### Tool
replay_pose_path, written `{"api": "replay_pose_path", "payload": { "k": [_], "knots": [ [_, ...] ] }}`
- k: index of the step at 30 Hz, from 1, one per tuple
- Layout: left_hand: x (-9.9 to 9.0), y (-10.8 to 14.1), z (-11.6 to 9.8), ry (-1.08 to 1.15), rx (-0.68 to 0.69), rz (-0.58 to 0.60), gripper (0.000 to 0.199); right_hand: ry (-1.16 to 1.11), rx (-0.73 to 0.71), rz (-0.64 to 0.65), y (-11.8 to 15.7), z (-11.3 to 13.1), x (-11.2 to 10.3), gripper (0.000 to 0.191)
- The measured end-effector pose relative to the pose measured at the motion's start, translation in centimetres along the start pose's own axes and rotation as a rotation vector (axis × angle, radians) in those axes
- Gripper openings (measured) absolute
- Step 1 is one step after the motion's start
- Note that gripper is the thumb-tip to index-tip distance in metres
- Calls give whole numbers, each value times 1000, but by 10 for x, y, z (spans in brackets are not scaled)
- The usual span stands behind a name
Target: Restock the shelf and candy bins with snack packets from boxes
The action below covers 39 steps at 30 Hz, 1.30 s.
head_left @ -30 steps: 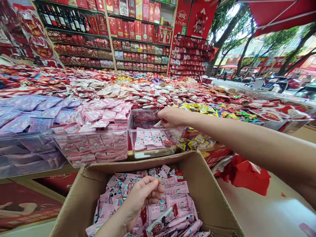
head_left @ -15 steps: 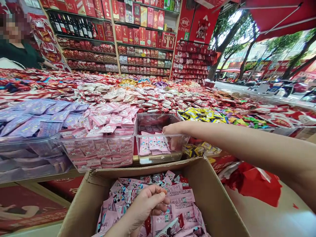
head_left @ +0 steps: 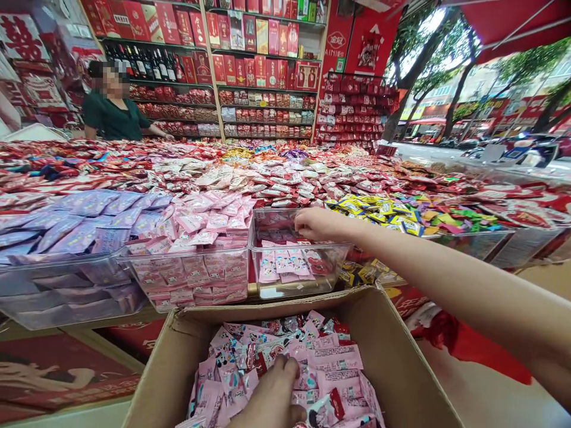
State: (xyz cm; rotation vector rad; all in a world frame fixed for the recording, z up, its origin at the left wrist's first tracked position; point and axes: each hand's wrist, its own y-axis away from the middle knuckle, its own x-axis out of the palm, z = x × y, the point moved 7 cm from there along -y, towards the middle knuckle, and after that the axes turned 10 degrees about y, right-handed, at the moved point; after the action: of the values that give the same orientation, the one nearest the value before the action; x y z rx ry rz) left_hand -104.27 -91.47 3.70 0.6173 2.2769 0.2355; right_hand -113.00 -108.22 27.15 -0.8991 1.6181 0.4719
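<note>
My left hand (head_left: 279, 389) is down in the cardboard box (head_left: 401, 356), fingers curled onto the pink candy packets (head_left: 332, 356); a red and white packet lies by its fingertips, and whether it grips one is hidden. Above the clear plastic bin (head_left: 301, 288), my right hand (head_left: 319, 224) has its fingers bent down over the right part of the opening; nothing shows clearly in them. Several pink packets (head_left: 285, 261) lie in a row at the front of that bin, with a red one at their right.
Left of the bin stand bins of pink packets (head_left: 191, 267) and purple packets (head_left: 93, 238). Yellow packets (head_left: 379, 211) lie to the right. Heaped sweets cover the display behind. A person (head_left: 113, 113) in dark green stands at the back left.
My left hand has lowered onto the packets in the box. My right hand has risen out of the bin, where a red packet now shows. The view has shifted, bringing the person further into frame.
</note>
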Motion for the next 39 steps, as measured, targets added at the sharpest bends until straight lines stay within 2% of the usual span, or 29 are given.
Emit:
{"api": "replay_pose_path", "payload": {
  "k": [3, 5, 6, 8, 9, 11, 14, 15, 17, 20, 23, 30, 35, 39],
  "knots": [
    [3, -3, 5, 80, -52, 9, 49, -138, -43, -399, 36, 27, -48, 17],
    [2, -6, 10, 125, -77, 11, 51, -241, -91, -527, 68, 57, -57, 16],
    [0, -6, 12, 136, -88, 5, 52, -277, -138, -492, 82, 76, -49, 17],
    [-6, -8, 13, 131, -86, -9, 47, -349, -211, -340, 105, 112, -17, 17],
    [-9, -8, 11, 120, -76, -18, 42, -385, -224, -215, 113, 127, 7, 18],
    [-18, -7, 3, 88, -30, -45, 30, -467, -133, -23, 125, 140, 55, 23],
    [-28, -4, -15, 34, 94, -50, 20, -518, 80, 161, 133, 137, 109, 47],
    [-31, -3, -22, 28, 136, -49, 20, -539, 125, 215, 135, 135, 120, 51],
    [-37, 1, -32, 39, 210, -58, 20, -601, 159, 292, 136, 133, 132, 45],
    [-51, 6, -41, 89, 274, -144, 19, -693, 216, 265, 135, 128, 135, 28],
    [-65, 10, -43, 163, 269, -227, 17, -785, 322, 213, 133, 122, 139, 22],
    [-82, 11, -39, 469, 209, -365, 18, -1067, 450, 174, 131, 107, 144, 22],
    [-91, 8, -34, 639, 204, -489, 26, -1425, 511, 170, 132, 96, 145, 30],
    [-94, 6, -33, 703, 220, -467, 28, -1515, 557, 79, 134, 89, 138, 33]
  ]
}}
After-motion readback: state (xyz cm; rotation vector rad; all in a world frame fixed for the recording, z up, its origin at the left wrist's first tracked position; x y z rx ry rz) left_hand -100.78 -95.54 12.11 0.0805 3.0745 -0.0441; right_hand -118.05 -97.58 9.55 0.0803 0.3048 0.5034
